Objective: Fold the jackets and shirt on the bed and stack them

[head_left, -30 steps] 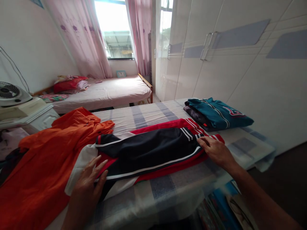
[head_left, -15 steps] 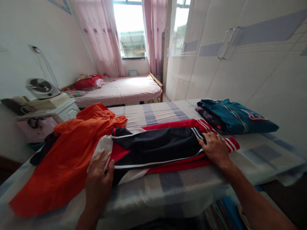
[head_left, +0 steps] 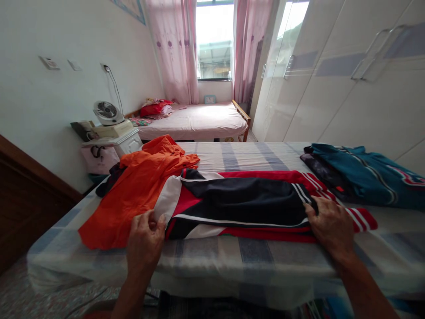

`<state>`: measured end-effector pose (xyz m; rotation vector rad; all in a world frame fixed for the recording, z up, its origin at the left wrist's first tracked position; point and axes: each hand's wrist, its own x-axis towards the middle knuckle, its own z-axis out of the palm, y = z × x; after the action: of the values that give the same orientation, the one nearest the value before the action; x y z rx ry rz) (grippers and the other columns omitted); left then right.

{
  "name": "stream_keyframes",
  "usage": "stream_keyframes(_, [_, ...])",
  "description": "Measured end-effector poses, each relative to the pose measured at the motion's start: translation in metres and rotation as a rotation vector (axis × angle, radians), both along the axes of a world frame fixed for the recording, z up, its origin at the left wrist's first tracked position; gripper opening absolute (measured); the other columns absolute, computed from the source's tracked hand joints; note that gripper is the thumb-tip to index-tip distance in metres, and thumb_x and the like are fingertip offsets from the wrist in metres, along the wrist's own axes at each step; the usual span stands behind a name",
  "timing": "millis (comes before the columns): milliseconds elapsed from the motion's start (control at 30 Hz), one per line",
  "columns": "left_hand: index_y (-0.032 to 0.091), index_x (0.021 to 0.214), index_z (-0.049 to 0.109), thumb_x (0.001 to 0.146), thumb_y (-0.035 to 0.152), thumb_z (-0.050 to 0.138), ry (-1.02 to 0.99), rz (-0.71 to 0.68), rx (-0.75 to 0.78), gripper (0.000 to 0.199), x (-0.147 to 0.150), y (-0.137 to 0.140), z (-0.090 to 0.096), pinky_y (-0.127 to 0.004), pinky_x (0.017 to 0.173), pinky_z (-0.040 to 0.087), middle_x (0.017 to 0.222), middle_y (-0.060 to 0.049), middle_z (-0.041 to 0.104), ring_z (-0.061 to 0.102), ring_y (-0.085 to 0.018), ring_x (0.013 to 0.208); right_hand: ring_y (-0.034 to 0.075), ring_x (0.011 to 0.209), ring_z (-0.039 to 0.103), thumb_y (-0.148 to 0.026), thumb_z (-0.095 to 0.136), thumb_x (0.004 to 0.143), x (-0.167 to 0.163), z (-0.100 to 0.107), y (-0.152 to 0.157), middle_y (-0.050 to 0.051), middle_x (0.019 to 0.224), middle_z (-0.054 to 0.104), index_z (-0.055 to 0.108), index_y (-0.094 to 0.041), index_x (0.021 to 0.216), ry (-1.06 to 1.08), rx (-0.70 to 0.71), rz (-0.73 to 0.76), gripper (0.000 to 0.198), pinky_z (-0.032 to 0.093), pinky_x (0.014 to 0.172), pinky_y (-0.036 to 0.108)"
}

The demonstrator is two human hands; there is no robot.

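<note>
While both hands rest at its ends, the folded garment of black, red and white cloth with white piping (head_left: 245, 199) lies lengthwise on the surface draped in blue-and-white checked cloth (head_left: 224, 261). At the garment's left end, the left hand (head_left: 146, 232) has its fingers curled and its thumb a little apart (whether they pinch the pale fabric, I cannot tell). Over its right end, near the striped red edges, the right hand (head_left: 332, 223) is partly open with bent fingers; whether it has hold of the cloth, I cannot tell either. Just left of the garment spreads a crumpled bright-orange garment (head_left: 133, 195). To its right, beyond the right hand, sits a folded teal garment with a pale-edged zip line (head_left: 361, 170), on top of dark patterned cloth (head_left: 322, 173). Well beyond the garment stands a wooden-framed bed with a pale pink sheet (head_left: 202, 119).
</note>
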<state>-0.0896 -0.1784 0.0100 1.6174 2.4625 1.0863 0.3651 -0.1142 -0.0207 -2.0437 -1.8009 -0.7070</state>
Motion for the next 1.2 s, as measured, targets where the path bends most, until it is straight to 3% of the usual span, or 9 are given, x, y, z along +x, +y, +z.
stream_keyframes(100, [0.016, 0.104, 0.057, 0.082, 0.053, 0.043, -0.067, -0.004, -0.107, 0.046, 0.002, -0.001, -0.002, -0.041, 0.077, 0.05, 0.096, -0.012, 0.062, 0.063, -0.027, 0.082, 0.031, 0.097, 0.055, -0.041, 0.038, 0.092, 0.0, -0.001, 0.001, 0.016, 0.109, 0.065, 0.059, -0.011, 0.114, -0.004, 0.018, -0.005, 0.043, 0.043, 0.084, 0.042])
stream_keyframes(200, [0.017, 0.1, 0.056, 0.077, 0.054, 0.052, -0.277, 0.008, -0.089, 0.043, 0.002, 0.004, -0.004, -0.038, 0.079, 0.049, 0.094, -0.011, 0.066, 0.064, -0.027, 0.087, 0.03, 0.097, 0.056, -0.04, 0.041, 0.091, 0.002, -0.003, 0.002, 0.015, 0.108, 0.065, 0.06, -0.01, 0.113, -0.003, 0.042, 0.009, 0.042, 0.042, 0.084, 0.041])
stream_keyframes(400, [0.015, 0.094, 0.057, 0.069, 0.034, 0.069, -1.041, 0.05, 0.039, 0.034, 0.005, 0.009, 0.002, -0.023, 0.052, 0.046, 0.085, -0.006, 0.067, 0.062, -0.014, 0.064, 0.029, 0.101, 0.055, -0.038, 0.044, 0.091, 0.002, -0.005, 0.003, 0.015, 0.111, 0.064, 0.06, -0.01, 0.113, 0.044, 0.052, 0.02, 0.039, 0.042, 0.083, 0.04])
stream_keyframes(533, [0.016, 0.088, 0.06, 0.068, 0.022, 0.07, -1.394, -0.022, 0.052, 0.023, 0.01, 0.005, 0.009, -0.021, 0.056, 0.05, 0.083, -0.004, 0.068, 0.064, -0.012, 0.066, 0.028, 0.102, 0.055, -0.037, 0.044, 0.091, 0.0, -0.004, 0.002, 0.015, 0.112, 0.064, 0.059, -0.009, 0.115, 0.069, 0.035, 0.011, 0.039, 0.042, 0.085, 0.04])
stream_keyframes(667, [0.015, 0.085, 0.065, 0.067, 0.041, 0.074, -1.244, -0.153, -0.131, 0.033, 0.01, 0.015, 0.011, -0.018, 0.044, 0.044, 0.065, 0.0, 0.065, 0.06, -0.013, 0.054, 0.029, 0.103, 0.055, -0.036, 0.045, 0.091, -0.002, -0.003, 0.002, 0.015, 0.112, 0.063, 0.059, -0.009, 0.115, 0.089, 0.028, 0.003, 0.039, 0.042, 0.087, 0.041])
stream_keyframes(767, [0.016, 0.087, 0.068, 0.071, 0.043, 0.072, -1.095, -0.12, -0.082, 0.031, 0.011, 0.027, 0.014, -0.017, 0.052, 0.048, 0.072, -0.002, 0.069, 0.065, -0.015, 0.067, 0.029, 0.103, 0.054, -0.035, 0.045, 0.091, -0.003, -0.002, 0.001, 0.014, 0.112, 0.063, 0.059, -0.009, 0.114, 0.097, 0.029, 0.007, 0.038, 0.042, 0.088, 0.041])
stream_keyframes(867, [0.016, 0.094, 0.067, 0.081, 0.039, 0.063, -1.249, -0.073, -0.05, 0.028, 0.018, 0.034, 0.019, -0.021, 0.065, 0.054, 0.082, -0.004, 0.071, 0.068, -0.017, 0.077, 0.028, 0.101, 0.055, -0.035, 0.046, 0.09, -0.004, 0.0, 0.001, 0.013, 0.112, 0.064, 0.059, -0.01, 0.115, 0.096, 0.033, 0.009, 0.037, 0.042, 0.088, 0.041])
stream_keyframes(1000, [0.013, 0.108, 0.062, 0.088, 0.026, 0.053, -1.488, -0.082, -0.069, 0.026, 0.027, 0.039, 0.027, -0.027, 0.063, 0.057, 0.076, -0.006, 0.071, 0.07, -0.018, 0.067, 0.028, 0.097, 0.055, -0.035, 0.047, 0.09, -0.006, 0.002, -0.001, 0.013, 0.112, 0.064, 0.06, -0.009, 0.115, 0.091, 0.048, 0.004, 0.038, 0.043, 0.087, 0.041])
stream_keyframes(1200, [0.013, 0.11, 0.063, 0.081, 0.012, 0.059, -1.575, -0.175, -0.334, 0.03, 0.034, 0.057, 0.039, -0.027, 0.05, 0.058, 0.065, -0.004, 0.071, 0.07, -0.021, 0.057, 0.029, 0.099, 0.056, -0.035, 0.047, 0.089, -0.006, 0.001, -0.001, 0.014, 0.111, 0.064, 0.061, -0.01, 0.114, 0.134, 0.039, 0.005, 0.037, 0.044, 0.087, 0.043])
